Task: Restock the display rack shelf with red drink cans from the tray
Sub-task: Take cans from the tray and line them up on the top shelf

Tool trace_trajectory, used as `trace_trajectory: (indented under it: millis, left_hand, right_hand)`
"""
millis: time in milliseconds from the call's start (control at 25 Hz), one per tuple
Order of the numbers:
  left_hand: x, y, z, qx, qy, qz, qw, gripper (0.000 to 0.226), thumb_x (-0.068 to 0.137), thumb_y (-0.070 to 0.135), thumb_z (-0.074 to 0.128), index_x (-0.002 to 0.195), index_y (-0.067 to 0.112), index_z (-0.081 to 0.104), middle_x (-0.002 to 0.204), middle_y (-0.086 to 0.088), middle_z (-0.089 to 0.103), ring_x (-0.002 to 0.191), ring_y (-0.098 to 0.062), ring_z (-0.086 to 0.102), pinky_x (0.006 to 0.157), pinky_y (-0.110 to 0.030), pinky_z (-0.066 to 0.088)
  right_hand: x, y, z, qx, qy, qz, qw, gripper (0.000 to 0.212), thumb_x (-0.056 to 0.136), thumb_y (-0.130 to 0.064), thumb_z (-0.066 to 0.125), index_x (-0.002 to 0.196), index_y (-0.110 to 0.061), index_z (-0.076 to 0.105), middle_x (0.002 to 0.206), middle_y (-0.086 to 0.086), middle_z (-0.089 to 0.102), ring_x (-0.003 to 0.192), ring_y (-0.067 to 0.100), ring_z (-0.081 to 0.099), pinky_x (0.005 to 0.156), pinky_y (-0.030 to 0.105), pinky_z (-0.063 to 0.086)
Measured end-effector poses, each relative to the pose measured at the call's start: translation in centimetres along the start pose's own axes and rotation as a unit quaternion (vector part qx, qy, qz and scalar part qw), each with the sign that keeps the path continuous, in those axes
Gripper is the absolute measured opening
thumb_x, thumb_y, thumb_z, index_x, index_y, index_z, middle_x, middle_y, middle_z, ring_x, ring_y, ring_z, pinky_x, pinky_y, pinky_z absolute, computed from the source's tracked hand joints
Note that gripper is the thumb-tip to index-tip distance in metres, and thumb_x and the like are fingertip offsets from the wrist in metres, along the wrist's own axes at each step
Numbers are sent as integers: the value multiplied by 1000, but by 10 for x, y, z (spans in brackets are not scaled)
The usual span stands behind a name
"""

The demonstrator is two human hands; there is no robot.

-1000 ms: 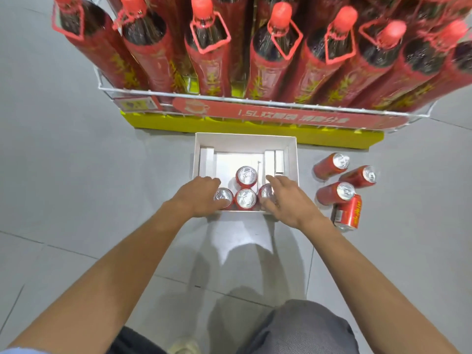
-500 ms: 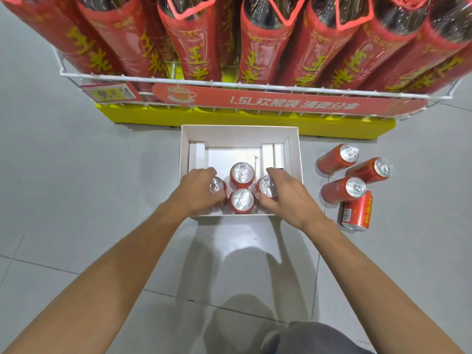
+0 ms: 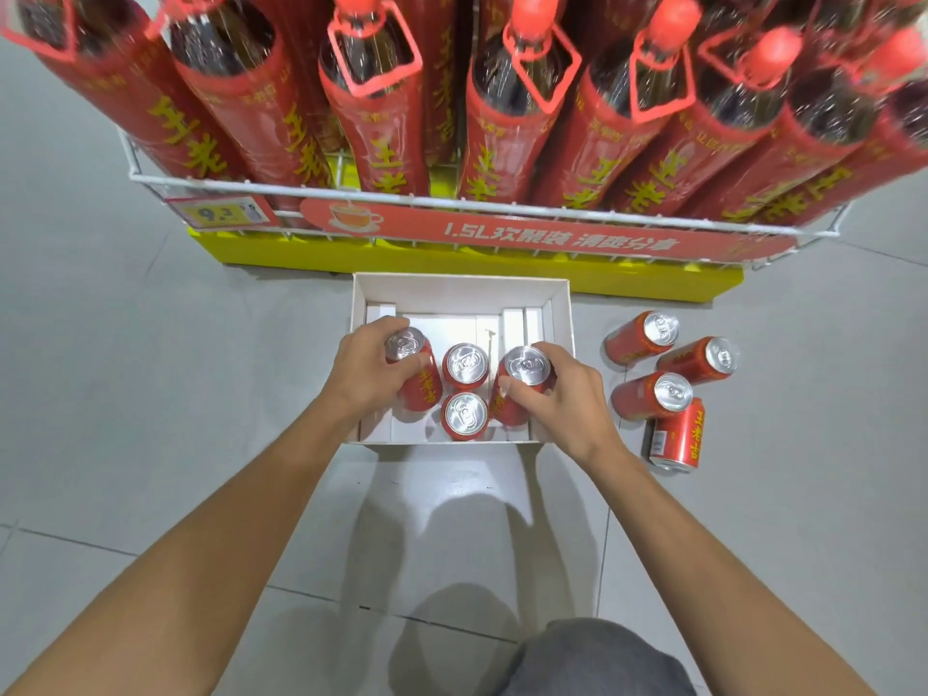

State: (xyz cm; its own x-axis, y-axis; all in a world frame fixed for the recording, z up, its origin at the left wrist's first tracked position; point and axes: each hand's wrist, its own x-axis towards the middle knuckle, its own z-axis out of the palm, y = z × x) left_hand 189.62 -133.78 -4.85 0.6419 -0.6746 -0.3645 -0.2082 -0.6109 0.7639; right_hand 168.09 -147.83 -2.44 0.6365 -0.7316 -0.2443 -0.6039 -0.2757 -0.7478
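1. In the white tray (image 3: 459, 291) on the floor (image 3: 150, 394), the left hand (image 3: 369, 366) gripped one red can (image 3: 419, 386), and the right hand (image 3: 562, 394) gripped a second can (image 3: 525, 366).
2. Fingers (image 3: 522, 400) hid part of each.
3. Rack bottles (image 3: 381, 143) were cropped above.

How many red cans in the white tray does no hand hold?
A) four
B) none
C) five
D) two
D: the left hand grips one red can, the right hand grips a second can, and two untouched cans stand between them in the white tray.
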Motion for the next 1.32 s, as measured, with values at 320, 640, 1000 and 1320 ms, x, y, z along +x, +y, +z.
trace_trajectory:
  millis: [320, 640, 1000, 1320]
  left_hand:
    - [-127, 284, -220, -169, -53, 73, 982, 49, 71, 11, 93, 113, 9, 68, 107, -5, 77, 101, -14, 72, 85, -23, 57]
    - [-267, 591, -464, -220, -61, 164, 960, 42, 67, 17, 90, 104, 12, 71, 99, -3, 80, 91, -15, 72, 91, -42, 55]
    - [-296, 772, -636, -236, 24, 281, 930, 44, 64, 21, 94, 103, 10, 78, 102, -16, 79, 91, -26, 74, 84, -38, 58]
    - [-229, 830, -698, -215, 71, 272, 935, 25, 80, 10, 85, 105, 10, 81, 102, -13, 80, 94, -23, 75, 95, -46, 57]
  right_hand:
    - [-79, -280, -209, 180, -18, -26, 983, 29, 86, -22, 87, 114, -22, 77, 102, -9, 81, 91, 6, 75, 82, 24, 57]
    - [-143, -619, -455, 177, -2, -117, 977, 43, 72, -32, 89, 111, -19, 76, 99, -11, 83, 91, 3, 77, 82, 21, 59]
    - [-131, -833, -581, 120, 54, -272, 953, 27, 80, -37, 90, 105, -33, 80, 101, -16, 81, 95, 5, 76, 88, 28, 60]
    - [-39, -918, -597, 119, 45, -305, 944, 27, 87, -40, 85, 110, -26, 83, 103, -13, 82, 102, 6, 76, 97, 36, 60]
